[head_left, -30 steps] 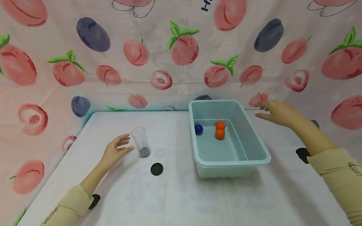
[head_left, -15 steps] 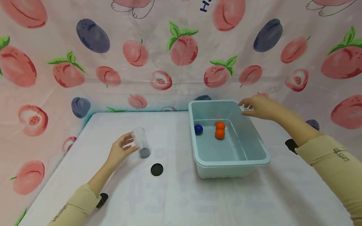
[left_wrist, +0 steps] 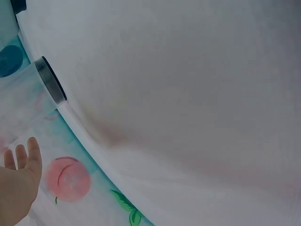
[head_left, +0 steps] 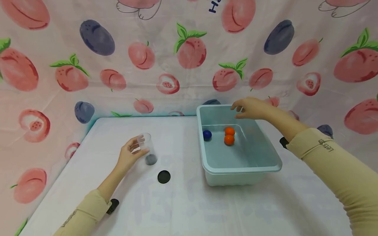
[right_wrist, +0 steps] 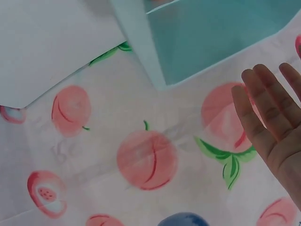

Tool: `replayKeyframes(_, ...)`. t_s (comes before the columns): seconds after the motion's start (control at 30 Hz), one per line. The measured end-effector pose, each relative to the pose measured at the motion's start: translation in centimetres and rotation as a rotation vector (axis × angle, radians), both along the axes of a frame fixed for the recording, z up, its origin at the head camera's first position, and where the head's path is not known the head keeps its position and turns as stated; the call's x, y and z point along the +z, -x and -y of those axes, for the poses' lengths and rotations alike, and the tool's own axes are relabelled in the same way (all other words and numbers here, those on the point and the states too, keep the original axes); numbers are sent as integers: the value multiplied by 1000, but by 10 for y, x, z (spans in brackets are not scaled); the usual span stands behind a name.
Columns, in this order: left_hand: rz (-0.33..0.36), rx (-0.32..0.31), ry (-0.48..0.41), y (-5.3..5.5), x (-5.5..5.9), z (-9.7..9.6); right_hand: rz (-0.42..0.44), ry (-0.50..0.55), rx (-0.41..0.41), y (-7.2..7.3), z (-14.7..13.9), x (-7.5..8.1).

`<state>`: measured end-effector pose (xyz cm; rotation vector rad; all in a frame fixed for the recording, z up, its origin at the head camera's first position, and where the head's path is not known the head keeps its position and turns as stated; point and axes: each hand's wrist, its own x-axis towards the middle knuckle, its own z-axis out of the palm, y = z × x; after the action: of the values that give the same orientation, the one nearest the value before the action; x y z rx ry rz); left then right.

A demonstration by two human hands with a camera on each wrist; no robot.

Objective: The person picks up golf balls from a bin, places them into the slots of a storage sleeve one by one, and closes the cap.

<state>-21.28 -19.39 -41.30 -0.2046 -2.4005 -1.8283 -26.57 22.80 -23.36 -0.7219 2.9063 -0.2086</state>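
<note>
My left hand (head_left: 129, 156) is at a clear cylindrical container (head_left: 148, 147) with a dark base, standing upright on the table. Its thumb and fingers lie around the upper part, uncurled; whether they touch it, I cannot tell. In the left wrist view, the fingers (left_wrist: 34, 153) look fairly straight beside the clear wall. A round black disc (head_left: 163, 177) lies in front of the container. Over the far right part of a pale blue-green bin (head_left: 242, 170) hovers my right hand (head_left: 251, 108), fingers loosely bent and holding nothing. Inside the bin are two orange balls (head_left: 229, 140) and a dark blue ball (head_left: 207, 135).
A white cloth covers the table (head_left: 183, 209). Behind it hangs a fruit-printed curtain (head_left: 177, 59), close to the bin's back rim. The bin's raised walls stand between the right hand and the tabletop.
The left hand has moved right, from beside the clear container to around it. The right hand has come leftward from outside the bin to above it. Balls, disc and container stay put.
</note>
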Motion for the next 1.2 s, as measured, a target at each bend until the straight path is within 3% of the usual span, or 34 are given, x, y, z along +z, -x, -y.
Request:
replayKeyframes(0.3,-13,24,7,0,2,-1,53,14,76,25,27,-12)
replayKeyframes(0.6,-16,22,-55,-1,-1,-5,125,2,160,51,47,-36)
replayKeyframes(0.73,-14,23,-44,-2,-1,-4,194,31,142,55,56,-47)
replayKeyframes(0.93,-20,26,-58,0,1,-5,190,75,140,60,65,-66)
replayKeyframes(1.2,4,31,-51,-1,-2,-5,274,151,29,64,68,-91)
